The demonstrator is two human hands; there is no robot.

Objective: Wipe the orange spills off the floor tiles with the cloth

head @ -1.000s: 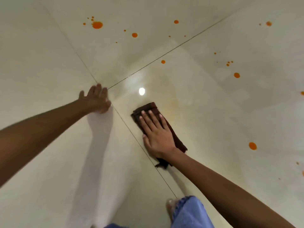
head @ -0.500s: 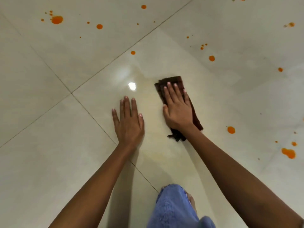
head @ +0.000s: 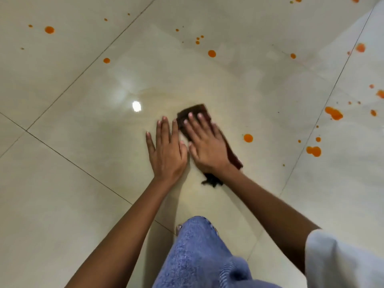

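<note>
A dark brown cloth (head: pixel 196 112) lies folded on the glossy cream floor tiles (head: pixel 83 183), mostly hidden beneath my right hand (head: pixel 205 146), which presses flat on it with straight fingers. My left hand (head: pixel 166 150) rests flat on the tile just left of the cloth, its fingers straight and its thumb side nearly touching the right hand. An orange drop (head: pixel 248 138) sits a short way right of the cloth. Bigger orange splashes (head: pixel 333 113) and a blob (head: pixel 313 151) lie farther right. More drops (head: pixel 212 53) dot the tiles beyond.
My knee in blue jeans (head: pixel 199 252) is on the floor below the hands, with a white sleeve (head: pixel 340 260) at the lower right. Grout lines cross the floor. A lamp's reflection (head: pixel 136 106) glints left of the cloth. Scattered drops (head: pixel 49 29) mark the far left.
My left hand has come in from the far left to lie flat beside the right hand. The cloth under my right hand slid rightward, toward the spills on the right.
</note>
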